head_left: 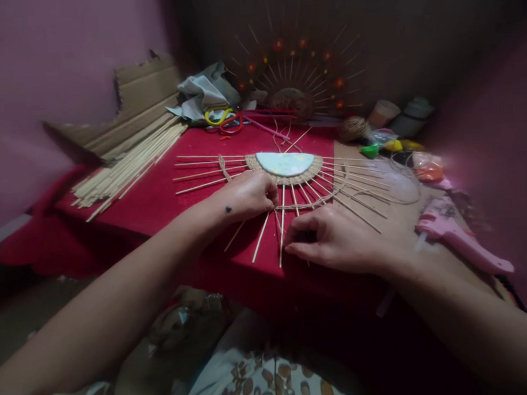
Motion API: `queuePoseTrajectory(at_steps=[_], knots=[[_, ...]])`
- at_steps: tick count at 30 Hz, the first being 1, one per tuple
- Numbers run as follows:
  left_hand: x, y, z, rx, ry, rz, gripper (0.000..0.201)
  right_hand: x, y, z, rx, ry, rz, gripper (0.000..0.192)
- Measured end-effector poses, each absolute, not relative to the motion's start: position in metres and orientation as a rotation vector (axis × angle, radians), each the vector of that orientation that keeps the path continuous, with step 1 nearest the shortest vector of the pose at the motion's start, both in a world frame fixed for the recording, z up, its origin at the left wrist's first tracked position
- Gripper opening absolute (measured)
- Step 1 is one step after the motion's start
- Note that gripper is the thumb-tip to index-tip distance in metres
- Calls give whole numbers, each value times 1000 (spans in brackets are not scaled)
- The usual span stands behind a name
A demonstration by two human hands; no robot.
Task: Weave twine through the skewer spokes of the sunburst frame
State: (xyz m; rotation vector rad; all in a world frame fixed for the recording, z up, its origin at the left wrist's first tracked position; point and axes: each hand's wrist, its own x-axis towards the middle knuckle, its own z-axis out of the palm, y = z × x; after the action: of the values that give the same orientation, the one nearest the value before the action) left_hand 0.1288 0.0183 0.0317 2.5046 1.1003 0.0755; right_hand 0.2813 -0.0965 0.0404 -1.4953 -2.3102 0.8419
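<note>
At frame centre, the right hand [336, 241] pinches a stick [282, 232] pointing toward the half-round disc [285, 163]; left hand [246, 195] presses spokes beside it.

Head view, close over the desk [166, 196]

The single camera sat at head height, faced forward and down, near the desk's near edge.

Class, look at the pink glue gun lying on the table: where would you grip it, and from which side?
Grip the pink glue gun by its long handle, probably coming from the right front: it lies flat, handle pointing toward the table's near right edge, beside the right hand, nozzle end toward the sticks.
</note>
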Motion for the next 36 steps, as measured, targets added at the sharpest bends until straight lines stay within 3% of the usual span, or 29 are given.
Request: queuePoseTrajectory(at_steps=[9,29,36], knots=[[130,13,37,2535,1078,49,19,265,-118,19,-1139,-2752,61,18],[128,22,39,2662,950,-35,17,261,-126,21,-648,-2823,-675,17],[129,22,35,2659,914,-28,16,272,-119,34,-400,-3001,-722,22]])
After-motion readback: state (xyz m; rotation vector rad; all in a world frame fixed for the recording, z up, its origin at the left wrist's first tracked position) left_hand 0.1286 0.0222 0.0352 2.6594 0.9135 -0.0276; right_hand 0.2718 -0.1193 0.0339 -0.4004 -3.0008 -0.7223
